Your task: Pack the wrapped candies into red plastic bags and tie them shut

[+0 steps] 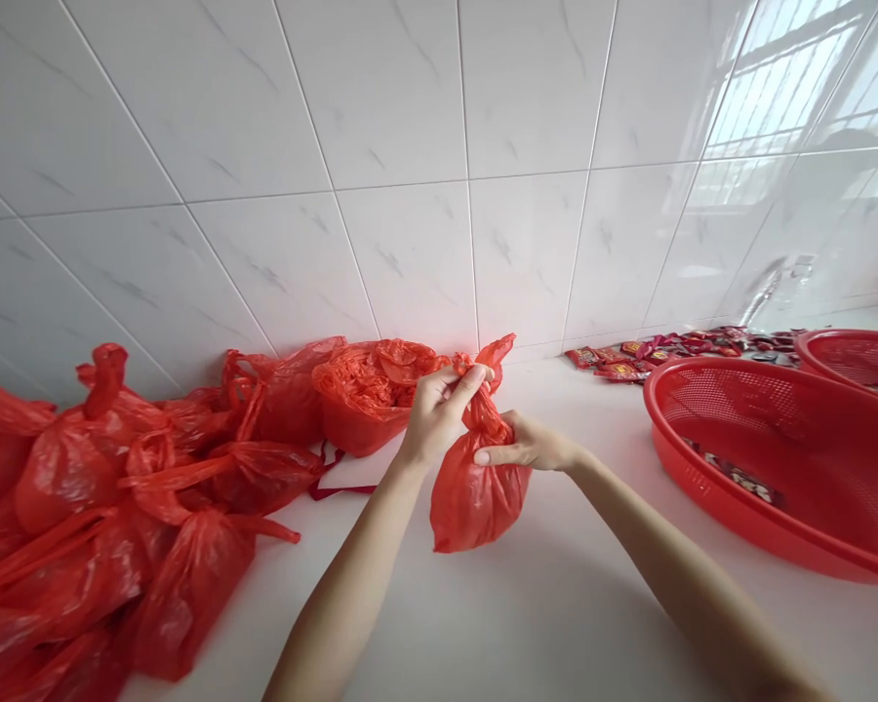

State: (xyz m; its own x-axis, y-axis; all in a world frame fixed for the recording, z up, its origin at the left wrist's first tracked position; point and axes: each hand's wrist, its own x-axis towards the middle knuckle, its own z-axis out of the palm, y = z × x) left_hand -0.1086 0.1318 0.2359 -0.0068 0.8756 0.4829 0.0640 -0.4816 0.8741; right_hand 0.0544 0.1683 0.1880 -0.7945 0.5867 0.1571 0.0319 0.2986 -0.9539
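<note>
Two bare hands share one red plastic bag point(477, 512), which hangs below and between them. The left hand point(439, 405) is closed in a pinch on the twisted neck, thumb against the fingers; the right hand point(527, 444) holds the bag just below that, thumb across the front. The film is thin, crinkled and shiny, rounded below and gathered tight above.

Left of the left hand lies a heap of filled red bags point(190, 585), knotted, with limp handles; at least six show, but they overlap too much to count exactly. Just beside that hand, also to its left, is one bundle of crumpled red film point(370, 390), with a flat dark-red strap point(342, 491) near it.

Right of the right hand stand two round plastic baskets point(738, 534) with perforated walls, the nearer holding some small pieces. Beyond that hand, many glossy packets point(621, 367) are scattered on the smooth white desk point(556, 614).
</note>
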